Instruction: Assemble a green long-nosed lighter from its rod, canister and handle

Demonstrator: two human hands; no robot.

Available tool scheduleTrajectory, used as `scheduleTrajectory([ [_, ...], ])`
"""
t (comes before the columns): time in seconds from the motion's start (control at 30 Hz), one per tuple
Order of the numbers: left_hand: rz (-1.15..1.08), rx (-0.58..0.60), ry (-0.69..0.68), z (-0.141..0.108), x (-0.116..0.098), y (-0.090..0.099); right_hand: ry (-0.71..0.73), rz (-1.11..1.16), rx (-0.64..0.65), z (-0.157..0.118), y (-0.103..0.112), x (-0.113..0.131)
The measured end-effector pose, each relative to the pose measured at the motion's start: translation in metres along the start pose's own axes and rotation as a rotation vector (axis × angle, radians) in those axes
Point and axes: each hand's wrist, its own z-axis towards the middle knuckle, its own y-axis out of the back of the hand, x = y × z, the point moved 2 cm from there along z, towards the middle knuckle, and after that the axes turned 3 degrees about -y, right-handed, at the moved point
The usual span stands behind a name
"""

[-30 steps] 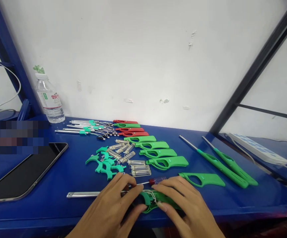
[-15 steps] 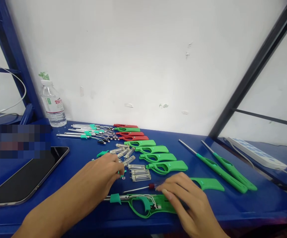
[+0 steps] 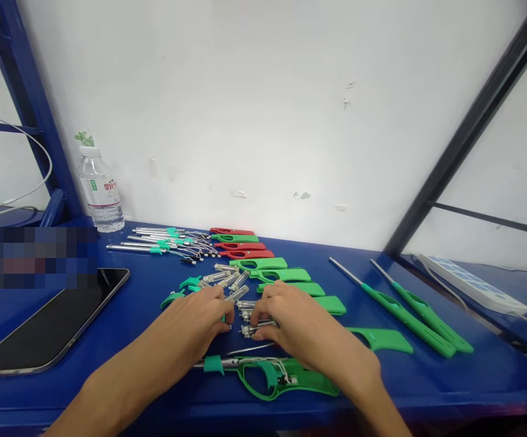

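My left hand [image 3: 202,312] is closed in a pinch around a small teal part [image 3: 223,318], mostly hidden by the fingers. Beside it, my right hand [image 3: 293,318] has thumb and fingers closed on a clear lighter fuel tank [image 3: 246,331] at the near end of a short row. Just below both hands lies an opened green lighter shell [image 3: 311,377], with a metal tube, a teal trigger [image 3: 270,373] and white wires inside. A screwdriver [image 3: 249,349] lies between the shell and the tanks, its handle covered by my right hand.
Loose clear tanks [image 3: 238,281] and teal pieces [image 3: 172,297] lie ahead. Green and red shell halves [image 3: 248,254] line up behind. Metal tubes with wires [image 3: 136,247] are at the back left, two assembled lighters [image 3: 404,309] at right. A phone [image 3: 49,328] and water bottle [image 3: 102,194] stand left.
My right hand has moved up and left from the opened shell to the clear tanks, uncovering the shell's handle end. My left hand stays nearly in place, still pinched.
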Motion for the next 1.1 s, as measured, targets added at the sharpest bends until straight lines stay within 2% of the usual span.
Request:
scheduleTrajectory([
  [0.2,0.037,-0.009,-0.014,0.001,-0.001,-0.016,0.039,0.007,-0.012,-0.002,0.003,0.004],
  [0.37,0.070,-0.032,-0.031,0.003,0.000,-0.022,0.021,0.059,-0.119,-0.005,0.018,-0.001],
  [0.5,0.069,-0.060,-0.051,0.001,-0.001,-0.021,0.026,0.098,-0.162,-0.007,0.021,-0.006],
  [0.73,0.051,-0.090,-0.071,-0.001,-0.004,-0.019,0.013,0.119,-0.160,-0.006,0.020,-0.005],
  [0.97,0.038,-0.098,-0.113,-0.006,-0.017,-0.010,0.007,0.124,-0.161,-0.003,0.024,-0.004],
  [1.1,-0.046,-0.178,-0.090,-0.009,-0.018,-0.002,0.026,0.133,-0.170,-0.001,0.024,-0.006],
])
